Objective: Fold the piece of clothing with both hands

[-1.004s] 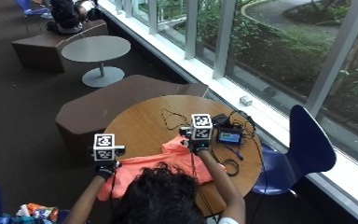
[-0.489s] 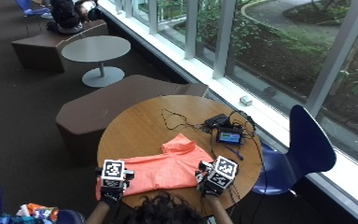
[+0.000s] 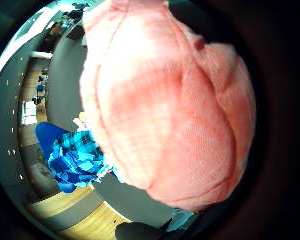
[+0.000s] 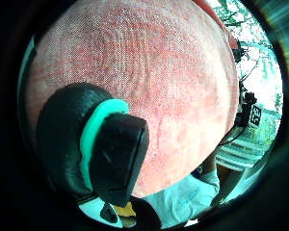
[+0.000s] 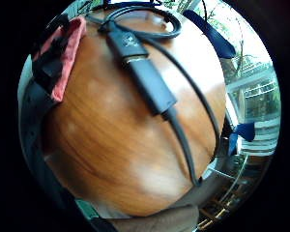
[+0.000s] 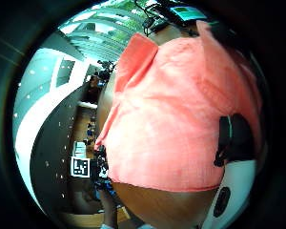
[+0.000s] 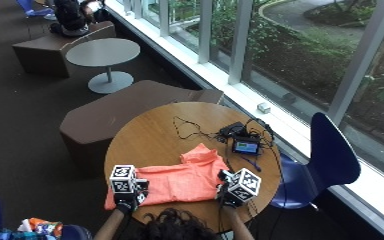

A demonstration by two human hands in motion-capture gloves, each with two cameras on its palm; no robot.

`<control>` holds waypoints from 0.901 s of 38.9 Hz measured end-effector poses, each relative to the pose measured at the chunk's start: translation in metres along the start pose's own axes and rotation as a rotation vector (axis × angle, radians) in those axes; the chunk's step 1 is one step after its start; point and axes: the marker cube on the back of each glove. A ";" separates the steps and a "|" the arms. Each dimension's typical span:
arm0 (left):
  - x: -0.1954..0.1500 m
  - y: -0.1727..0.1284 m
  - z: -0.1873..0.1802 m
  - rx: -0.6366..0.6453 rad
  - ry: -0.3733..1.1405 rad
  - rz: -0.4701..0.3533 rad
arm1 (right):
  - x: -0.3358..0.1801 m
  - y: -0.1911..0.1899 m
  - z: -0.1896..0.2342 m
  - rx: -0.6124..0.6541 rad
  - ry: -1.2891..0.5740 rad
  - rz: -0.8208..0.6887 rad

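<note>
My left hand and right hand have pulled back to me — each pinching the orange shirt's near hem, ready for folding.

The near hem of the orange garment is hidden behind the person's head.

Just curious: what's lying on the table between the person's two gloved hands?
The orange garment spans from left hand to right hand, per the outside view.
</note>
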 end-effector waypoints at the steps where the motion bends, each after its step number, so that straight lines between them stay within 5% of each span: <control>1: 0.006 -0.001 -0.002 0.002 -0.002 0.006 | 0.005 -0.005 -0.003 0.006 -0.046 0.013; 8: 0.066 -0.015 -0.019 -0.009 -0.026 0.057 | 0.011 -0.012 -0.089 0.083 -0.515 0.108; 13: 0.102 -0.040 -0.003 -0.071 0.017 0.212 | -0.016 -0.022 -0.144 0.201 -0.585 0.036; 16: 0.106 -0.036 -0.011 -0.061 0.044 0.233 | -0.033 -0.028 -0.150 0.231 -0.577 -0.028; 25: 0.034 0.001 -0.067 0.293 0.384 0.123 | -0.181 0.016 -0.067 0.215 -0.269 -0.455; 31: -0.018 0.052 -0.103 0.441 0.500 -0.044 | -0.296 0.058 0.005 0.160 0.003 -0.757; 35: -0.043 0.065 -0.101 0.493 0.546 -0.157 | -0.321 0.087 0.055 0.013 0.096 -0.826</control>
